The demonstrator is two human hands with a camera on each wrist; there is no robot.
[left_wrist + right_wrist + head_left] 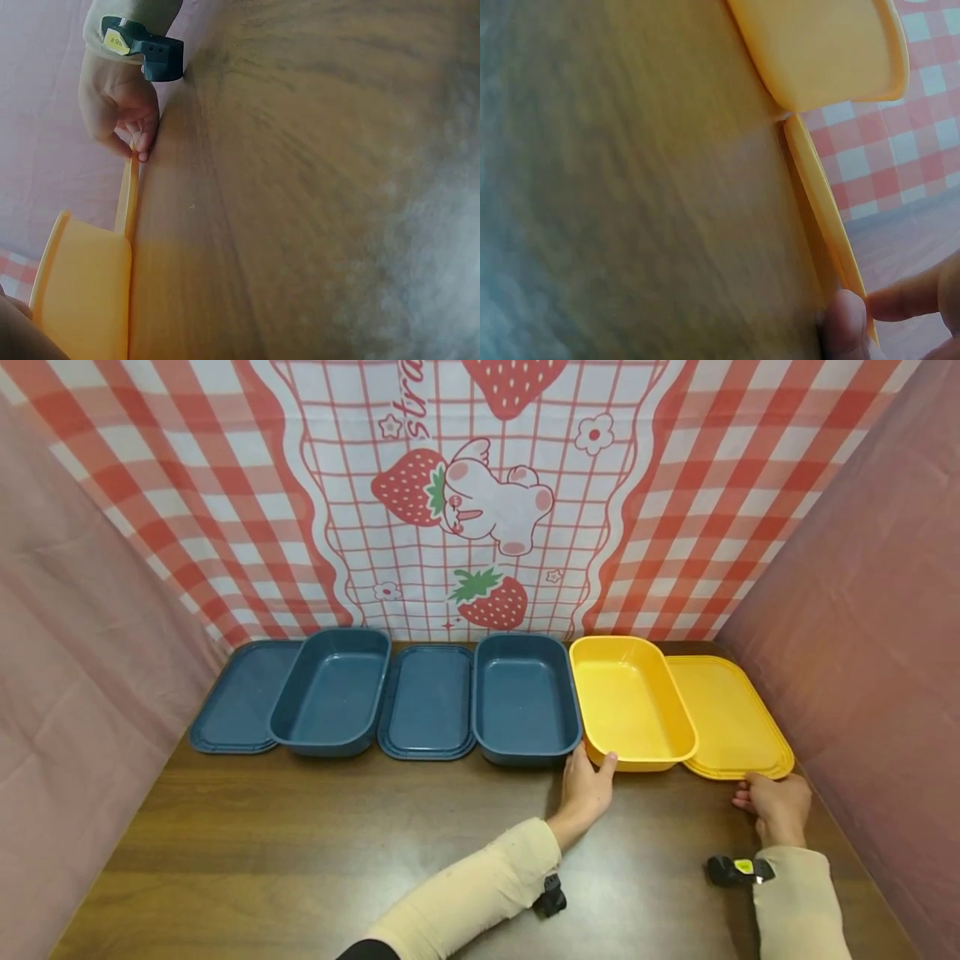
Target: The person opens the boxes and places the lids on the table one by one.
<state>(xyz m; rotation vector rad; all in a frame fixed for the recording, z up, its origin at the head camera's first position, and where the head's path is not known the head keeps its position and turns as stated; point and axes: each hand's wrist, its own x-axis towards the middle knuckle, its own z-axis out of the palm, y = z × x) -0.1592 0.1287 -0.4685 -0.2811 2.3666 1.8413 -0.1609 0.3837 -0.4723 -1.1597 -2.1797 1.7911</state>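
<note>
My left hand (pixel 587 792) holds the near left corner of the yellow container (pixel 633 706), its thumb at the rim and its fingers against the left side. The container is open at the top, with nothing inside. To its right lies the matching yellow lid (pixel 723 714). My right hand (pixel 780 806) pinches the lid's near edge close to the right corner. In the right wrist view the thumb (pixel 846 322) and a finger (pixel 907 296) close on the lid's edge (pixel 829 210), and a dark strip shows beneath it.
A blue container (pixel 525 693) stands right beside the yellow one. Further left are a blue lid (pixel 427 702), a second blue container (pixel 333 693) and another blue lid (pixel 243 697). A checked cloth (pixel 247 510) hangs behind the wooden table (pixel 300 852), with pink curtains (pixel 862 635) at the sides.
</note>
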